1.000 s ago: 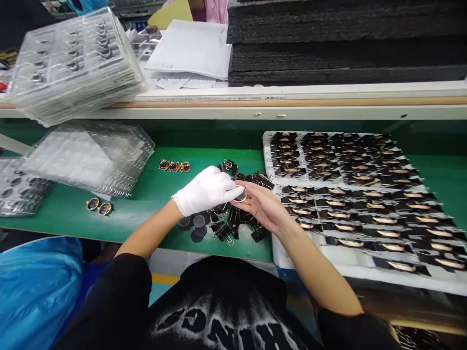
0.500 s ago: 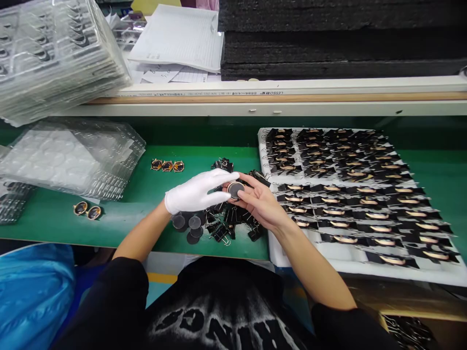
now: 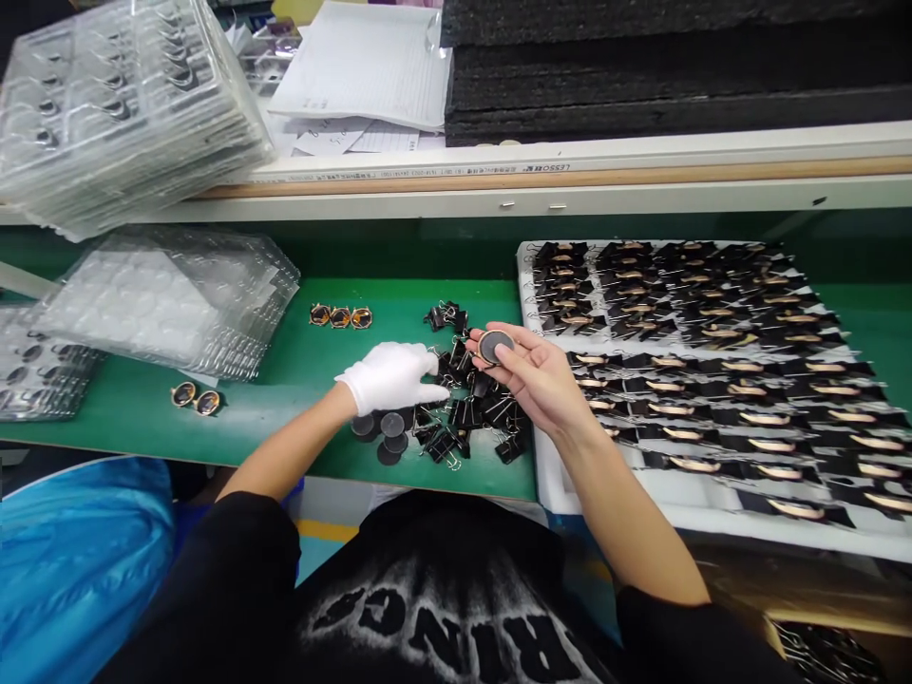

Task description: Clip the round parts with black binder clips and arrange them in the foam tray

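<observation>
My right hand (image 3: 538, 375) holds a round gold-rimmed piece with a dark grey disc face (image 3: 496, 348), thumb on its face and fingers behind. My left hand (image 3: 393, 377), in a white glove, is at the left side of a pile of black binder clips (image 3: 466, 413). Its thumb and fingers are apart, with nothing visible between them. Several loose dark discs (image 3: 391, 425) lie just below the gloved hand on the green table (image 3: 285, 418).
A white foam tray (image 3: 545, 475) at right bears rows of clipped pieces. Amber gold-rimmed pieces (image 3: 341, 317) lie at left, near stacked clear plastic trays (image 3: 235, 313). A white-edged shelf (image 3: 399, 198) crosses behind, carrying black foam sheets (image 3: 641, 114). Blue cloth (image 3: 85, 570) shows at lower left.
My left hand has come away from the gold-rimmed piece and moved to the binder clips. My right hand keeps the piece, now a little further right. The view has shifted slightly.
</observation>
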`<act>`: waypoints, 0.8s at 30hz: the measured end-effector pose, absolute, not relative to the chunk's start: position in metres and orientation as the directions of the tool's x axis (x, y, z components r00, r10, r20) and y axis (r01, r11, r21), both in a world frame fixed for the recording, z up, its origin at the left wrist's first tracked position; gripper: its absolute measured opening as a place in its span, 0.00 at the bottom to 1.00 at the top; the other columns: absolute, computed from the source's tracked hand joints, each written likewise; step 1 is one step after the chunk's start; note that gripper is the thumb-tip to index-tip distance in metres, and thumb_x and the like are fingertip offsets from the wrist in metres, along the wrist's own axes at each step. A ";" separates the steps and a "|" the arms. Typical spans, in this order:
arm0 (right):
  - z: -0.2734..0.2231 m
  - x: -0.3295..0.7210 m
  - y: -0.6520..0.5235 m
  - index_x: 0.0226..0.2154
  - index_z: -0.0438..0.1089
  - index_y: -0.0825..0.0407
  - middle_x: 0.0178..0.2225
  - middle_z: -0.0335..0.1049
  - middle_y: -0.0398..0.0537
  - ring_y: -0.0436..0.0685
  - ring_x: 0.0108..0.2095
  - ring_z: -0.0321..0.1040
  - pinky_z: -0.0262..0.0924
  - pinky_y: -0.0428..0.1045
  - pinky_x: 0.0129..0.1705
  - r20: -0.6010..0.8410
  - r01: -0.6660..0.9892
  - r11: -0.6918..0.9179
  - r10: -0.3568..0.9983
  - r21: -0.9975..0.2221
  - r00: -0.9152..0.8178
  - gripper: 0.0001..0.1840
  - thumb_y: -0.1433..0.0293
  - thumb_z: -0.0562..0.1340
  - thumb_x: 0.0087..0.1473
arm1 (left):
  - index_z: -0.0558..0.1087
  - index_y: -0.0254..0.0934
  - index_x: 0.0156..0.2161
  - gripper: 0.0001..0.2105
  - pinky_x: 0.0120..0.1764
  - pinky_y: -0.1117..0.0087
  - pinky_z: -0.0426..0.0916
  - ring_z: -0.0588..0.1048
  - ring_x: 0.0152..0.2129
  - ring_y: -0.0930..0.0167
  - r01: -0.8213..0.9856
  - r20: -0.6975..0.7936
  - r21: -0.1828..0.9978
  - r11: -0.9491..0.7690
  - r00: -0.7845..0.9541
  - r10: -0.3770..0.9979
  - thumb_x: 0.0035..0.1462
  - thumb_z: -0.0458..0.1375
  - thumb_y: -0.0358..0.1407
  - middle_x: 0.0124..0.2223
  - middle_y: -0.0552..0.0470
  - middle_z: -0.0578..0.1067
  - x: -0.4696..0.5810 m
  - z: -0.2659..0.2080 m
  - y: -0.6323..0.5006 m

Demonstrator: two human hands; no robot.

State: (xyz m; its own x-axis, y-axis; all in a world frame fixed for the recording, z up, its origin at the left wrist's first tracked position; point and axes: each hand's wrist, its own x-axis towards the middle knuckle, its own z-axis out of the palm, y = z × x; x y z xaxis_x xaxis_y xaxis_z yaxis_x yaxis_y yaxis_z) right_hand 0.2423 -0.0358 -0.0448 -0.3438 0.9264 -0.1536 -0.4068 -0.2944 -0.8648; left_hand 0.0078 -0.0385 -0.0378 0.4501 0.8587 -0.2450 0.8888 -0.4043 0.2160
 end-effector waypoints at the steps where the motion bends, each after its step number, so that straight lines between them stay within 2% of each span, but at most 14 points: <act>1: -0.044 0.243 -0.036 0.48 0.76 0.49 0.51 0.79 0.52 0.63 0.53 0.77 0.72 0.61 0.59 -0.155 -0.411 -0.296 0.926 -0.862 -0.343 0.20 0.64 0.75 0.53 | 0.77 0.40 0.42 0.19 0.36 0.63 0.68 0.78 0.36 0.59 0.893 -0.264 0.208 -0.400 0.445 0.856 0.61 0.59 0.53 0.40 0.46 0.79 0.010 -0.044 -0.041; 4: -0.043 0.244 -0.037 0.48 0.76 0.49 0.50 0.80 0.52 0.62 0.52 0.77 0.72 0.61 0.59 -0.156 -0.409 -0.304 0.921 -0.860 -0.357 0.19 0.64 0.74 0.54 | 0.75 0.39 0.38 0.13 0.40 0.62 0.69 0.77 0.38 0.59 0.906 -0.256 0.266 -0.330 0.396 0.882 0.62 0.58 0.47 0.40 0.46 0.77 0.015 -0.059 -0.048; 8: -0.043 0.246 -0.037 0.47 0.77 0.47 0.52 0.78 0.50 0.61 0.52 0.77 0.71 0.61 0.60 -0.130 -0.416 -0.282 0.925 -0.865 -0.357 0.18 0.64 0.74 0.54 | 0.71 0.40 0.32 0.11 0.46 0.62 0.70 0.77 0.41 0.64 0.832 -0.151 0.486 -0.268 0.381 0.912 0.64 0.57 0.43 0.41 0.49 0.77 0.006 -0.057 -0.049; 12: -0.044 0.248 -0.038 0.47 0.78 0.46 0.43 0.80 0.47 0.60 0.48 0.79 0.72 0.59 0.58 -0.117 -0.367 -0.288 0.899 -0.885 -0.422 0.17 0.63 0.73 0.55 | 0.70 0.38 0.33 0.13 0.52 0.62 0.71 0.76 0.50 0.64 0.647 -0.005 0.747 -0.154 0.236 0.972 0.64 0.58 0.45 0.54 0.46 0.78 -0.005 -0.044 -0.045; 15: -0.045 0.246 -0.042 0.48 0.78 0.47 0.47 0.79 0.49 0.60 0.45 0.80 0.75 0.58 0.52 -0.130 -0.294 -0.332 0.831 -0.896 -0.541 0.19 0.62 0.74 0.54 | 0.70 0.38 0.37 0.12 0.52 0.62 0.73 0.77 0.50 0.66 0.411 0.072 0.905 -0.108 0.101 0.992 0.64 0.59 0.46 0.55 0.44 0.79 0.007 -0.041 -0.044; 17: -0.048 0.244 -0.044 0.48 0.79 0.47 0.48 0.79 0.51 0.61 0.44 0.81 0.76 0.58 0.50 -0.124 -0.284 -0.350 0.796 -0.893 -0.593 0.20 0.62 0.75 0.53 | 0.71 0.38 0.37 0.12 0.52 0.62 0.73 0.78 0.50 0.65 0.290 0.153 0.943 -0.163 0.059 0.987 0.62 0.62 0.45 0.53 0.44 0.80 0.022 -0.042 -0.045; 21: -0.053 0.241 -0.044 0.47 0.78 0.48 0.39 0.81 0.48 0.61 0.43 0.81 0.76 0.58 0.51 -0.100 -0.337 -0.333 0.827 -0.881 -0.553 0.20 0.62 0.75 0.52 | 0.70 0.39 0.36 0.11 0.51 0.61 0.73 0.79 0.48 0.65 0.172 0.273 0.945 -0.279 0.057 0.960 0.62 0.62 0.45 0.48 0.45 0.80 0.043 -0.046 -0.046; 24: -0.056 0.240 -0.043 0.46 0.79 0.49 0.40 0.82 0.49 0.59 0.41 0.81 0.76 0.59 0.52 -0.058 -0.311 -0.250 0.854 -0.917 -0.516 0.19 0.62 0.75 0.52 | 0.69 0.40 0.44 0.14 0.47 0.62 0.73 0.79 0.44 0.66 0.185 0.322 0.925 -0.333 0.087 0.943 0.64 0.59 0.48 0.52 0.43 0.78 0.041 -0.042 -0.043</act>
State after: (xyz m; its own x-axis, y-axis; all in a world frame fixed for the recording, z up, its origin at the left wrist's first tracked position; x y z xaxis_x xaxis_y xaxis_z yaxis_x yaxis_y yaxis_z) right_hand 0.2402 -0.0428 -0.0557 -0.5163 0.8544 -0.0578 -0.3107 -0.2498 -0.9171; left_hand 0.0405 -0.0433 -0.0425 0.0875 0.9427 0.3219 0.1849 -0.3329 0.9246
